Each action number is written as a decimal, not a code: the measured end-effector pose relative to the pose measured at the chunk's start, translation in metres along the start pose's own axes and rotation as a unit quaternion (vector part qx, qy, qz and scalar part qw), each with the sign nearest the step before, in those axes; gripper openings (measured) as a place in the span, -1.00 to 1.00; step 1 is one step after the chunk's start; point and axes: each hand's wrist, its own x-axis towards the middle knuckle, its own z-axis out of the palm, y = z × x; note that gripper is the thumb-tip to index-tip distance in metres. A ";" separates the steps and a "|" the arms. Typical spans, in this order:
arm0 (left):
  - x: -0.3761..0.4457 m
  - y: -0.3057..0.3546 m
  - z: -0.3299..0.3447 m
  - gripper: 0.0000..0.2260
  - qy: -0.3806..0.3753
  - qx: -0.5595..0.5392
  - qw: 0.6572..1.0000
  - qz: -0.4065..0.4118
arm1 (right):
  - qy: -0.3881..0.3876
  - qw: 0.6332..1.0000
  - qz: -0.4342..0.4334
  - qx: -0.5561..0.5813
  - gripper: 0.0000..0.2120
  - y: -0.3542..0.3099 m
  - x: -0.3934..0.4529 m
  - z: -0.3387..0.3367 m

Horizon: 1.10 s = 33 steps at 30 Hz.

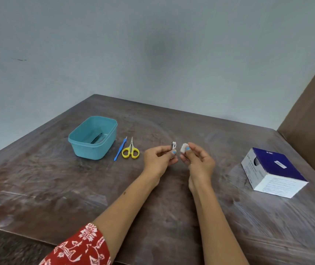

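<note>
Above the middle of the brown wooden table (57, 188), my left hand (157, 159) pinches a small metal nail clipper (173, 146), held upright between thumb and fingers. Just to its right, my right hand (198, 162) pinches a small white wad, like cotton or a wipe (184, 148), at its fingertips. The wad and the clipper are a short gap apart, not touching.
A teal plastic tub (80, 148) stands at the left with dark tweezers (96, 138) inside. Beside it lie a blue thin tool (120, 150) and yellow-handled scissors (130, 151). A blue and white cardboard box (273, 173) sits at the right. A brown panel (311, 119) rises behind it.
</note>
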 end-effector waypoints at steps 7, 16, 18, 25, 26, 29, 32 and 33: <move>-0.003 -0.004 0.000 -0.89 -0.002 0.007 1.000 0.017 | -0.038 0.998 0.037 0.017 -0.80 -0.005 -0.003 -0.002; -0.005 -0.003 -0.001 -0.89 -0.008 0.022 0.999 0.031 | -0.042 0.999 0.008 -0.021 -0.87 -0.003 -0.004 -0.002; -0.004 -0.004 -0.001 -0.87 -0.006 0.026 0.999 0.032 | -0.039 0.997 -0.004 -0.064 -0.86 -0.001 -0.002 -0.002; -0.005 -0.004 -0.001 -0.84 -0.026 0.049 0.997 0.054 | -0.051 0.950 -0.135 -0.279 -0.76 0.002 -0.007 -0.003; -0.006 -0.003 0.000 -0.85 -0.026 0.045 0.997 0.051 | -0.049 0.947 -0.142 -0.283 -0.77 0.002 -0.007 -0.003; -0.007 -0.001 -0.001 -0.87 -0.004 0.028 0.999 0.040 | -0.054 0.948 -0.137 -0.283 -0.77 0.001 -0.010 -0.003; -0.007 0.001 -0.003 -0.88 0.008 0.024 0.999 0.035 | -0.063 0.956 -0.122 -0.258 -0.74 0.000 -0.014 0.001; -0.007 0.002 -0.004 -0.87 0.007 0.021 0.999 0.033 | -0.060 0.962 -0.114 -0.242 -0.73 0.000 -0.015 0.001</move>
